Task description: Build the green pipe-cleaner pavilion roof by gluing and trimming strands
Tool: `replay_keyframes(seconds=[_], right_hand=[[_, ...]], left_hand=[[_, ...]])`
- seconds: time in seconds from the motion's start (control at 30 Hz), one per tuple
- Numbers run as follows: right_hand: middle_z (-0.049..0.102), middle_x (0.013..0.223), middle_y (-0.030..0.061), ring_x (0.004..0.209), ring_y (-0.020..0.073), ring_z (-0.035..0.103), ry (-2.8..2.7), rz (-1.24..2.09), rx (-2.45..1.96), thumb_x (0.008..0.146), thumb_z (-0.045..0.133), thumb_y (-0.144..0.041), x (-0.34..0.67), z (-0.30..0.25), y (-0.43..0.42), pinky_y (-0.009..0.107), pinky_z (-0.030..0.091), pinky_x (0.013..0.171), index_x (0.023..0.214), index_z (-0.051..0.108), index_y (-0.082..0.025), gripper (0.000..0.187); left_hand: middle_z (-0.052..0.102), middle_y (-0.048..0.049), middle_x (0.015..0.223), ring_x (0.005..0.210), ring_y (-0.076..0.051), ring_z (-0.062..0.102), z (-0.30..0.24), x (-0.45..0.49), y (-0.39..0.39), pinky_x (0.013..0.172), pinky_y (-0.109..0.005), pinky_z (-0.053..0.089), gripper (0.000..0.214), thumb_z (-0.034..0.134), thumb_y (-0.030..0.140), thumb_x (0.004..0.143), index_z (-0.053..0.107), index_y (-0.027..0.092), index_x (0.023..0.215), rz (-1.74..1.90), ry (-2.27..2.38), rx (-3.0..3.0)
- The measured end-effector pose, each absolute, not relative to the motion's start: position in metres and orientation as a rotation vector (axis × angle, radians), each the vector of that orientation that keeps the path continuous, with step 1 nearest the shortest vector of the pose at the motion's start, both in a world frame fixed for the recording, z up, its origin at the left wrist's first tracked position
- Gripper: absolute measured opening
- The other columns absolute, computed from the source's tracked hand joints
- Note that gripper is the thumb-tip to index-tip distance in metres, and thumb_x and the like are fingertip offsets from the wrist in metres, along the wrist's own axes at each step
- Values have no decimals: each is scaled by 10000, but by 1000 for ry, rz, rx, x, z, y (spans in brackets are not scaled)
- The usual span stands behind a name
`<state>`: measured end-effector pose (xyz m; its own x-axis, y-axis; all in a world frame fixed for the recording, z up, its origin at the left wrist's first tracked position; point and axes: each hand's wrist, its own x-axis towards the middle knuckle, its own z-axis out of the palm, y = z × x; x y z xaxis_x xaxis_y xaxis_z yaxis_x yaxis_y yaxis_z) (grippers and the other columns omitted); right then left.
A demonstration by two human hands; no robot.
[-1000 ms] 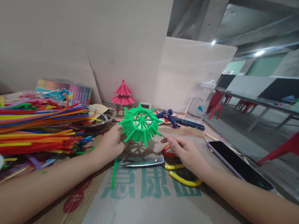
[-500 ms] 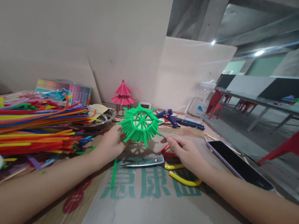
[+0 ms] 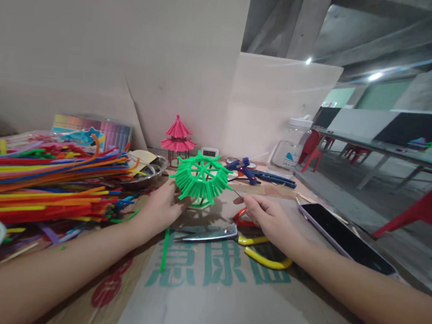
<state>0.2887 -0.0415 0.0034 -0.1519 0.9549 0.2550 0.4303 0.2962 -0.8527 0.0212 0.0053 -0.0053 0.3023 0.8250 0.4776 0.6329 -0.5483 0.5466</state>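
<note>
A green pipe-cleaner pavilion model [image 3: 203, 183] with a spoked roof ring and thin posts is at the middle of the work surface. My left hand [image 3: 164, 203] is closed on its lower left side, fingertips partly hidden behind the roof. Pinched in my right hand [image 3: 262, 210] is a thin dark stick [image 3: 237, 193], its tip near the right edge of the roof. Its exact kind is too small to tell. Scissors [image 3: 210, 234] with red and yellow handles lie below my hands. One loose green pipe cleaner [image 3: 164, 250] lies by my left wrist.
Bundles of coloured pipe cleaners [image 3: 42, 178] fill the left side. Behind stand a pink pavilion model [image 3: 177, 134], a metal bowl [image 3: 151, 172], a blue glue gun [image 3: 245, 170] and a clear bottle [image 3: 288, 147]. A phone [image 3: 344, 237] lies at right.
The green pavilion has tilted more upright, so its posts and base now show under the roof. Both hands have stayed nearly in place.
</note>
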Motion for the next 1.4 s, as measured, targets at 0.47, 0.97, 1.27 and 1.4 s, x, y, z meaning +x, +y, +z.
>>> replay_keyframes(seconds=[0.47, 0.97, 1.27, 1.4], right_hand=[[492, 704, -26, 650, 142, 504, -1668, 798, -1191, 910, 504, -496, 286, 1, -42, 249, 428, 588, 896, 566, -205, 298], [694, 855, 48, 846, 216, 645, -1867, 625, -1286, 931, 405, -450, 285, 6, -44, 302, 481, 745, 864, 627, -208, 336], [718, 855, 47, 820, 212, 661, -1870, 720, -1313, 934, 423, -445, 283, 6, -45, 310, 490, 745, 854, 642, -204, 335], [714, 831, 45, 749, 203, 656, -1893, 752, -1323, 931, 428, -446, 282, 5, -45, 302, 483, 679, 850, 644, -199, 338]], left_hand=[[685, -123, 1127, 1036, -309, 645, 4, 26, -2, 933, -453, 503, 542, 522, 639, 851, 610, 165, 1099, 1045, 1407, 2252], [637, -117, 1030, 1037, -292, 608, 0, 24, 0, 955, -466, 472, 350, 471, 471, 906, 564, 159, 1033, 1149, 1440, 2369], [627, -134, 1195, 1160, -314, 558, 1, 23, -3, 987, -480, 440, 430, 446, 439, 947, 533, 161, 1264, 1227, 1499, 2532], [631, -142, 1130, 1102, -310, 572, 2, 23, -1, 978, -489, 451, 405, 440, 427, 947, 556, 136, 1204, 1163, 1505, 2520]])
